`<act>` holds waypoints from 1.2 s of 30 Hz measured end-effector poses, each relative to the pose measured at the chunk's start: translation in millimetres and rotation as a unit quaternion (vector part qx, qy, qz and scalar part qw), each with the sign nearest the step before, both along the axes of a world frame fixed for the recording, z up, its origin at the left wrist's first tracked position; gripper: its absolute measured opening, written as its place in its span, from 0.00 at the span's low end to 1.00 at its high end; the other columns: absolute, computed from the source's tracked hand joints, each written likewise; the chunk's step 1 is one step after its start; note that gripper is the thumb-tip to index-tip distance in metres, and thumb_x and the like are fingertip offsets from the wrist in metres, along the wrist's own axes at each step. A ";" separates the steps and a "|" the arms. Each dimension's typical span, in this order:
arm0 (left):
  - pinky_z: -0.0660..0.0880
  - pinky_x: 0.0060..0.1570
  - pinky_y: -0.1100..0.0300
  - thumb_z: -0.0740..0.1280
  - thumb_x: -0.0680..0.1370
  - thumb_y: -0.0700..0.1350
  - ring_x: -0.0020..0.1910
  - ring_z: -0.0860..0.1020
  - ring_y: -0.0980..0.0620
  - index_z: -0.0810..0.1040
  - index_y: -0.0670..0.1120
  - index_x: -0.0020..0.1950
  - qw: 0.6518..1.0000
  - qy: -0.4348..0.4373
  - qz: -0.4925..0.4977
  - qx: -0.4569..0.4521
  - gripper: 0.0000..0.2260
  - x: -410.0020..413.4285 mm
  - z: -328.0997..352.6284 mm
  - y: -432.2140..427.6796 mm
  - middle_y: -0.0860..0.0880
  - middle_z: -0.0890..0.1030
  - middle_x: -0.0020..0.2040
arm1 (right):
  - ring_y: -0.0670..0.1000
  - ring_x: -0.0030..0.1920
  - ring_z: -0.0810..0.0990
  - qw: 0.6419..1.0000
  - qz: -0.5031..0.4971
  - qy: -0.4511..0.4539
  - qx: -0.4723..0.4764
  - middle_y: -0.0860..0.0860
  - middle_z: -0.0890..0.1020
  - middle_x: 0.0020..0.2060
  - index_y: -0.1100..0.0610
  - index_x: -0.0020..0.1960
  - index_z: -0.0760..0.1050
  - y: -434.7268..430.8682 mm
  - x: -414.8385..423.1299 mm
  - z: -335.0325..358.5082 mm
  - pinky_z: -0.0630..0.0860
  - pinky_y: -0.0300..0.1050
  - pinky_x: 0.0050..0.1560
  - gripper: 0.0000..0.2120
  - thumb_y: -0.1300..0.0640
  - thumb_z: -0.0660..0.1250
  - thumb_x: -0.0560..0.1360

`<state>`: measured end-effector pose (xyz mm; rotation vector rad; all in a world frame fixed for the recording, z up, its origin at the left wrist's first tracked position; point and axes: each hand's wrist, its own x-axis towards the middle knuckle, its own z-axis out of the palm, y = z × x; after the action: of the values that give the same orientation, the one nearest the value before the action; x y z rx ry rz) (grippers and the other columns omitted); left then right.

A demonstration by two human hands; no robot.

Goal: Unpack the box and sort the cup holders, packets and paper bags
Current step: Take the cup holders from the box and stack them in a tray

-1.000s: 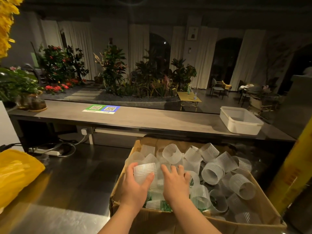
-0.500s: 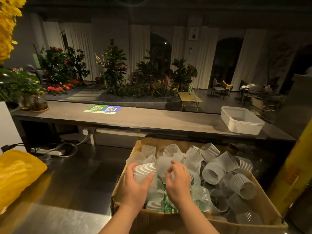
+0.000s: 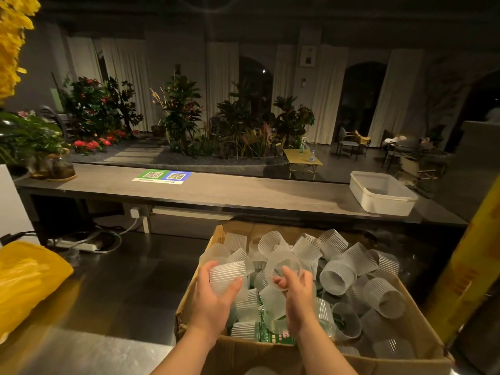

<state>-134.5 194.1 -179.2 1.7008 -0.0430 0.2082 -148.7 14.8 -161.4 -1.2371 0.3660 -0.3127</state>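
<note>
the left hand (image 3: 213,299) curls round a ribbed cup holder (image 3: 227,276) over the cardboard box (image 3: 311,358) on the table (image 3: 121,288); the right hand (image 3: 299,299) pinches a second cup holder (image 3: 281,262). loose cup holders (image 3: 336,277) fill the box, with green packets (image 3: 274,336) beneath.

Open cardboard box (image 3: 270,357) heaped with ribbed, translucent cup holders (image 3: 336,277).
The holders are tumbled at all angles, and green packets (image 3: 273,336) are glimpsed beneath them near the front wall. One cup holder (image 3: 227,276) is gripped by the left hand (image 3: 213,301), and another is pinched by the right hand (image 3: 297,296).
</note>
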 end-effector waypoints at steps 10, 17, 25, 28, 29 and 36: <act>0.84 0.52 0.51 0.81 0.70 0.51 0.57 0.77 0.49 0.63 0.61 0.69 0.999 0.011 -0.044 0.005 0.36 -1.9 3.2 1.6 0.54 0.72 0.61 | 0.48 0.34 0.73 0.985 0.094 0.002 0.142 0.55 0.77 0.39 0.66 0.61 0.78 -11.6 -3.1 7.2 0.70 0.39 0.34 0.10 0.64 0.63 0.82; 0.84 0.53 0.50 0.82 0.67 0.52 0.57 0.79 0.48 0.69 0.61 0.65 0.994 0.012 -0.097 -0.042 0.32 -2.8 8.2 1.5 0.51 0.75 0.60 | 0.46 0.24 0.63 0.948 0.290 0.128 0.039 0.52 0.69 0.29 0.60 0.50 0.78 -8.9 -7.5 8.9 0.56 0.37 0.26 0.09 0.61 0.60 0.84; 0.85 0.47 0.50 0.82 0.65 0.59 0.59 0.79 0.47 0.70 0.62 0.67 0.992 0.013 -0.121 -0.034 0.34 -3.2 5.0 0.3 0.52 0.75 0.61 | 0.43 0.24 0.66 0.931 0.309 0.180 0.078 0.50 0.70 0.29 0.57 0.51 0.76 -7.6 -7.7 7.8 0.59 0.33 0.22 0.10 0.61 0.57 0.85; 0.85 0.50 0.51 0.81 0.65 0.58 0.59 0.78 0.48 0.68 0.61 0.68 0.990 0.024 -0.137 -0.010 0.36 -3.4 4.9 0.6 0.53 0.74 0.62 | 0.43 0.23 0.66 0.933 0.307 0.177 0.065 0.50 0.70 0.28 0.59 0.51 0.78 -6.3 -9.7 8.4 0.59 0.33 0.22 0.10 0.61 0.58 0.84; 0.84 0.51 0.51 0.82 0.66 0.55 0.59 0.78 0.48 0.68 0.61 0.68 0.989 0.026 -0.143 -0.005 0.35 -3.9 5.0 0.4 0.53 0.74 0.61 | 0.43 0.24 0.66 0.934 0.305 0.179 0.055 0.50 0.70 0.28 0.59 0.51 0.78 -6.0 -10.3 7.9 0.60 0.33 0.22 0.09 0.61 0.59 0.84; 0.84 0.54 0.51 0.82 0.69 0.51 0.58 0.78 0.50 0.67 0.60 0.67 0.987 0.027 -0.155 0.011 0.33 -7.6 6.3 -0.1 0.53 0.75 0.60 | 0.43 0.24 0.66 0.935 0.303 0.184 -0.028 0.48 0.73 0.26 0.57 0.48 0.78 -3.4 -9.4 0.3 0.60 0.34 0.23 0.11 0.62 0.58 0.84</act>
<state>-142.1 194.1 -172.9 1.6952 -0.2695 -0.0707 -158.1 11.4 -161.1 -1.4002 0.2761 0.4476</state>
